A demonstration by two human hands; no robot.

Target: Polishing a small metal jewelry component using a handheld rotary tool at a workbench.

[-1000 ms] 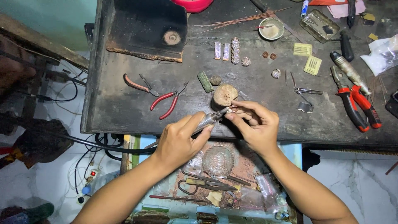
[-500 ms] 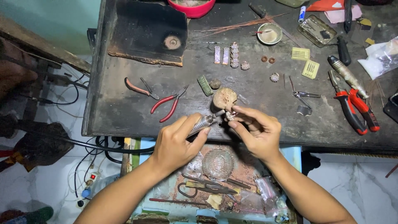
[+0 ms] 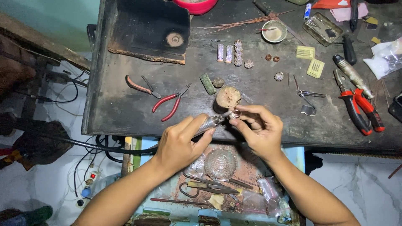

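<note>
My left hand (image 3: 181,141) grips a slim metal rotary handpiece (image 3: 210,121) whose black cable runs off to the left. Its tip meets a small silver ring-like piece (image 3: 234,114) pinched in the fingertips of my right hand (image 3: 257,129). Both hands hover at the front edge of the dark workbench (image 3: 125,117), just in front of a small round wooden peg block (image 3: 228,97).
Red-handled pliers (image 3: 169,104) lie left of the hands, larger red pliers (image 3: 361,109) at right. Small jewelled pieces (image 3: 233,52), a little bowl (image 3: 274,31) and a dark charred block (image 3: 150,29) sit further back. An open drawer below holds a glass dish (image 3: 220,163) and scissors (image 3: 203,188).
Both hands shifted slightly lower and left along the bench edge, still holding tool and piece together.
</note>
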